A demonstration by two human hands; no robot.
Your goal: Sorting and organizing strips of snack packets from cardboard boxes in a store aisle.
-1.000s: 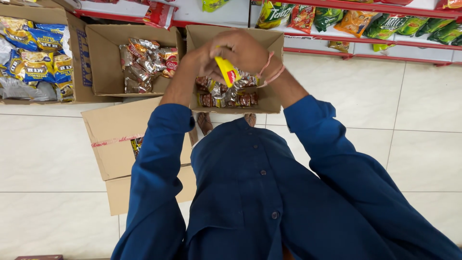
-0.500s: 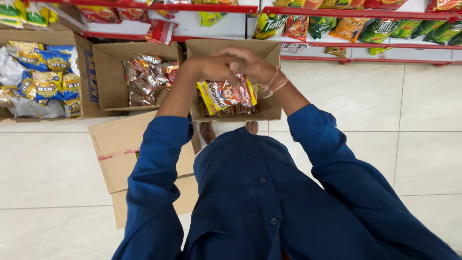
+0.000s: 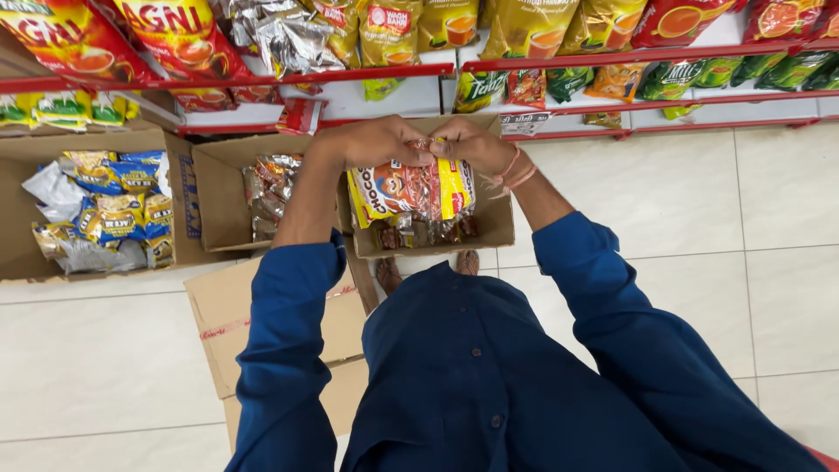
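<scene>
Both my hands hold the top edge of a bunch of yellow and red snack packets (image 3: 411, 190), which hang upright above an open cardboard box (image 3: 500, 229). My left hand (image 3: 377, 140) grips the bunch's upper left corner. My right hand (image 3: 468, 144), with pink threads at the wrist, grips the upper right corner. More brown packets (image 3: 419, 234) lie in the box under the held bunch. My blue sleeves and shirt fill the lower part of the view.
A second open box (image 3: 223, 197) left of it holds shiny wrapped snacks. A third box (image 3: 26, 253) at far left holds blue and yellow packets. Flattened cardboard (image 3: 218, 323) lies on the tiled floor. Red-edged shelves (image 3: 612, 57) full of pouches run along the top.
The bunch of packets has come up out of the box and now hangs higher from both hands. The camera has tilted up, so more of the shelves shows.
</scene>
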